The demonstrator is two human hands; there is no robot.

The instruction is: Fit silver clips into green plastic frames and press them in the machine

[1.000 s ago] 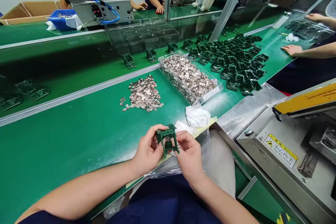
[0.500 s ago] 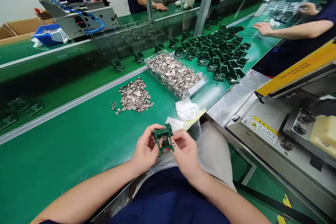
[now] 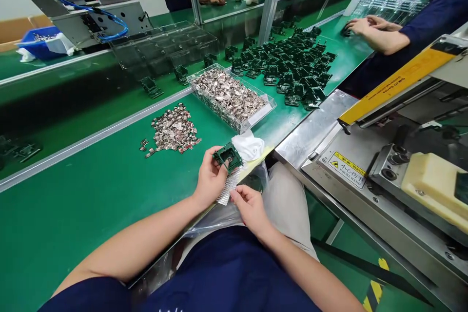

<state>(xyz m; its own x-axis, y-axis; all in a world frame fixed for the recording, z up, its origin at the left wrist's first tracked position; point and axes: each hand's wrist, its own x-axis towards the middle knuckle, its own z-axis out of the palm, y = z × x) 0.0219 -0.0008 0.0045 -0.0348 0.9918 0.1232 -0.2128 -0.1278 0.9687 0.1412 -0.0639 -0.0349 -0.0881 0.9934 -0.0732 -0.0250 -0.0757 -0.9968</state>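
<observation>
My left hand [image 3: 210,175] holds a small dark green plastic frame [image 3: 227,156] just above the green bench, near its front edge. My right hand [image 3: 247,204] is off the frame and hangs lower, its fingertips at a ribbed white strip [image 3: 228,186] that lies on the bench edge. A crumpled white cloth [image 3: 249,146] sits just behind the frame. A loose pile of small metal clips [image 3: 172,130] lies to the left, and a clear tray full of the same clips [image 3: 228,95] stands behind.
Many dark green frames [image 3: 288,66] are heaped at the back right, where another person's hands [image 3: 365,27] rest. A metal press machine with a yellow bar [image 3: 387,156] fills the right. Clear empty trays [image 3: 164,48] stand on the belt behind. A clear plastic bag [image 3: 234,212] hangs at the bench edge.
My right hand has let go of the green frame and dropped toward the white strip. My left hand has lifted the frame forward, toward the cloth. The view has swung right.
</observation>
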